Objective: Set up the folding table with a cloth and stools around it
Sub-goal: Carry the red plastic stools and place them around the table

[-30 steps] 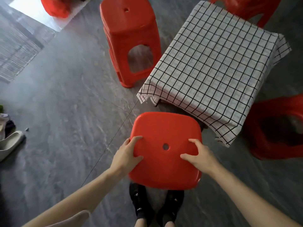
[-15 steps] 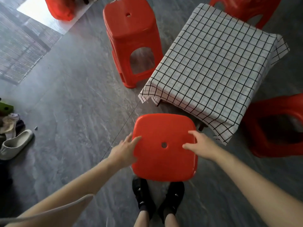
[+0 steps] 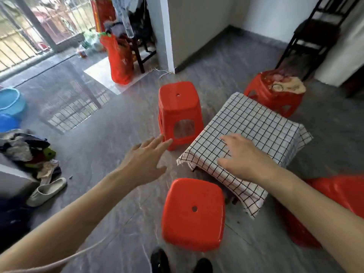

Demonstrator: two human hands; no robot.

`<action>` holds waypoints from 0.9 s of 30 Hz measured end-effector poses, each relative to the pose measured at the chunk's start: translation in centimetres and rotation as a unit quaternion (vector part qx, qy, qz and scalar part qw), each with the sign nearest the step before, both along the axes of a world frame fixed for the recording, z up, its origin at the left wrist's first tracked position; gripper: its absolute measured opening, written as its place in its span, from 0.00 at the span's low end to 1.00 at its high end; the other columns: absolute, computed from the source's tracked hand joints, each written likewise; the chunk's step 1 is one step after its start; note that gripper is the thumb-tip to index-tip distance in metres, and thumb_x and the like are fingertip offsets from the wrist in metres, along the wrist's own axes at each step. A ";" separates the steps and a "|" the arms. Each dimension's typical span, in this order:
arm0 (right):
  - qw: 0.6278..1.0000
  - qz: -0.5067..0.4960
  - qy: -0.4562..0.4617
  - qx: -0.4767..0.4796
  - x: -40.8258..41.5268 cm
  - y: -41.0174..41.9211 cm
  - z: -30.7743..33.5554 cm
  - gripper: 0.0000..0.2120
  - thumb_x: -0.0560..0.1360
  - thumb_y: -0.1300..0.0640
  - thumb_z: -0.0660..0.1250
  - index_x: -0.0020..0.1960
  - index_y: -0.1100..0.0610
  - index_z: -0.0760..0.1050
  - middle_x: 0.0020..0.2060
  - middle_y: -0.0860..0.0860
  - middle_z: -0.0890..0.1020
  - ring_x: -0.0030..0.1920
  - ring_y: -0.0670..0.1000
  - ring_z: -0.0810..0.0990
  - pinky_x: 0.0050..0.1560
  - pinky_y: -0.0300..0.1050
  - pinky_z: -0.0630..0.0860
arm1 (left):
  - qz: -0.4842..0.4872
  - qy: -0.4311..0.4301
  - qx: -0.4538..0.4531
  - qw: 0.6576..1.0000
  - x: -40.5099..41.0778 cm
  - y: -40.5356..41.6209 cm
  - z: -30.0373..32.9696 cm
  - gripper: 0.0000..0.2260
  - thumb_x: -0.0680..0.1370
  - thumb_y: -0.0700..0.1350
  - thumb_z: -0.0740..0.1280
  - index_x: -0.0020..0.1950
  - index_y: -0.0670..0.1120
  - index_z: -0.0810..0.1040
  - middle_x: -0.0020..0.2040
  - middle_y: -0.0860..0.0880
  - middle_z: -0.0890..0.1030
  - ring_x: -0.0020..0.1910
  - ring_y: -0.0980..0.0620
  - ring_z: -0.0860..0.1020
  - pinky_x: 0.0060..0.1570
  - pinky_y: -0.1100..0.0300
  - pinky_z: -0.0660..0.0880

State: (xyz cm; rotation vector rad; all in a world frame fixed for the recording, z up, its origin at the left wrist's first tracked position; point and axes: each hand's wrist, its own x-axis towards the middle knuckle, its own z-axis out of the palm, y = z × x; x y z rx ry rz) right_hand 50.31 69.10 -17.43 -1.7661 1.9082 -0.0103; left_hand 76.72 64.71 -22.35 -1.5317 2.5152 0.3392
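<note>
Checked cloth (image 3: 254, 134) covers the table on grey floor (image 3: 110, 146); both hands (image 3: 145, 160) spread, empty

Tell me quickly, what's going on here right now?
A person is arranging red stools around a small table under a checked cloth. Both hands are open and empty: the left hand is raised over the floor, the right hand above the cloth. The nearest stool stands ungripped by the table's near side.
</note>
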 end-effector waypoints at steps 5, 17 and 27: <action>0.997 -0.002 -0.061 -0.057 3.3 1.2 6.8 0.34 0.76 0.45 0.64 0.78 0.51 0.55 0.77 0.50 0.57 0.77 0.51 0.55 0.74 0.51 0.57 | 0.058 0.072 -0.092 0.991 1.8 0.6 8.4 0.34 0.77 0.60 0.63 0.79 0.61 0.49 0.81 0.54 0.47 0.79 0.50 0.53 0.74 0.50 0.56; 0.973 0.068 -0.027 -0.221 15.7 0.3 14.4 0.35 0.76 0.47 0.67 0.78 0.47 0.55 0.79 0.50 0.52 0.78 0.50 0.51 0.74 0.49 0.55 | 0.066 0.137 -0.162 0.975 13.9 2.1 17.4 0.40 0.70 0.76 0.44 0.78 0.62 0.41 0.78 0.57 0.33 0.77 0.55 0.34 0.75 0.52 0.39; 0.972 0.090 0.012 -0.215 31.3 -3.0 15.7 0.36 0.78 0.42 0.61 0.79 0.46 0.46 0.79 0.50 0.46 0.78 0.51 0.45 0.77 0.52 0.50 | 0.029 0.081 -0.194 0.977 29.3 0.3 19.7 0.42 0.69 0.75 0.40 0.79 0.56 0.36 0.76 0.55 0.28 0.74 0.56 0.29 0.74 0.52 0.35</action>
